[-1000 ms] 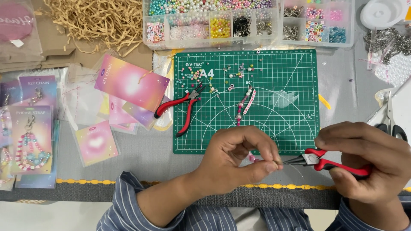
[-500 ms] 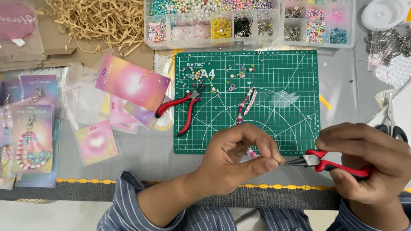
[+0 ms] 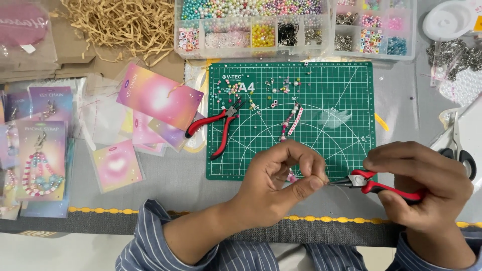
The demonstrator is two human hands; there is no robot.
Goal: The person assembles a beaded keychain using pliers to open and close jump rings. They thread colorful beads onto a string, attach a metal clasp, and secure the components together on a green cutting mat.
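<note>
Left hand (image 3: 281, 183), at the near edge of the green cutting mat (image 3: 351, 90): thumb and forefinger pressed together, pinching a thin wire with a pink bead strand (image 3: 291, 176) partly hidden beneath the fingers. Right hand (image 3: 422, 188), just off the mat's near right corner: fingers wrapped around red-handled pliers (image 3: 369, 181), nose meeting the wire at the left fingertips. A second pair of red pliers (image 3: 216, 128) lies across the mat's left edge; bead organiser box (image 3: 296, 30) beyond the far edge; scissors (image 3: 459, 145) to the right.

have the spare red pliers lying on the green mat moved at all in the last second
No. The spare red pliers lie as before, their nose on the green cutting mat's left part and their handles trailing off its left edge toward the pink cards.
</note>
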